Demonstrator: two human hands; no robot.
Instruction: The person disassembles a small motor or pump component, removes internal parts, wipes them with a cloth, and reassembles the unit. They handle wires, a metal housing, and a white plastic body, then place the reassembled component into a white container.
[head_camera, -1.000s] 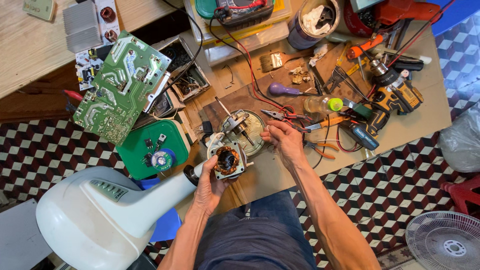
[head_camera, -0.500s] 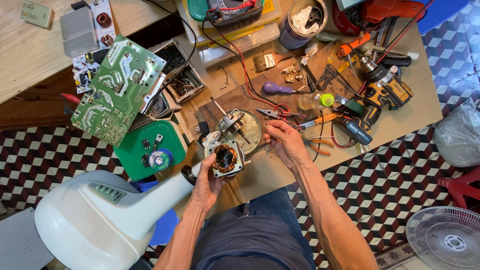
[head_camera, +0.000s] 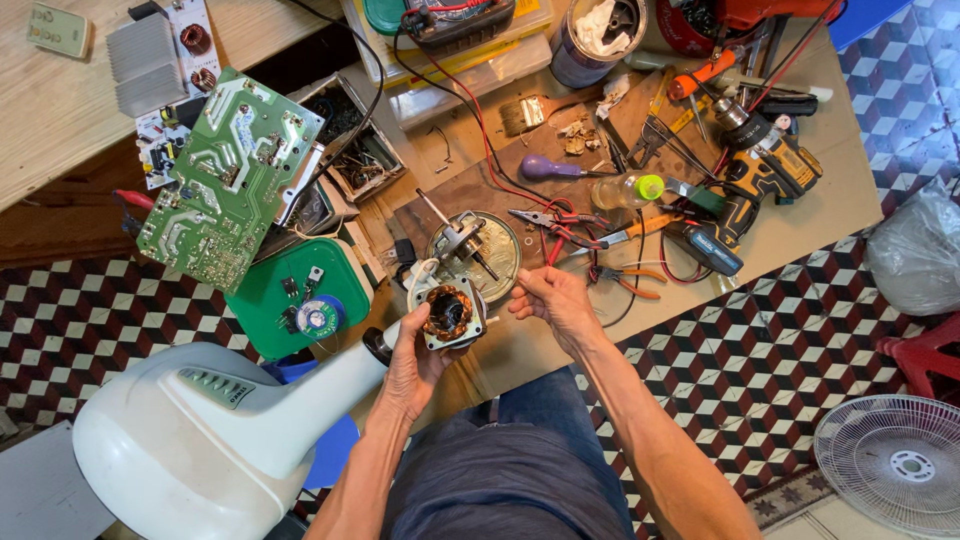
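Left hand (head_camera: 415, 350) has its fingers wrapped round the fan motor (head_camera: 449, 313), held just above the surface (head_camera: 520, 350); it looks heavy and rigid, copper windings fragile, best gripped by the metal frame; right hand (head_camera: 555, 300) hovers beside, fingers loosely curled, empty

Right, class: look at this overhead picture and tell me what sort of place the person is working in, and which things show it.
Probably a small electrical repair workbench. The left hand holds a fan motor with copper windings, a green circuit board lies by the bench, and a cordless drill and pliers sit among scattered tools.
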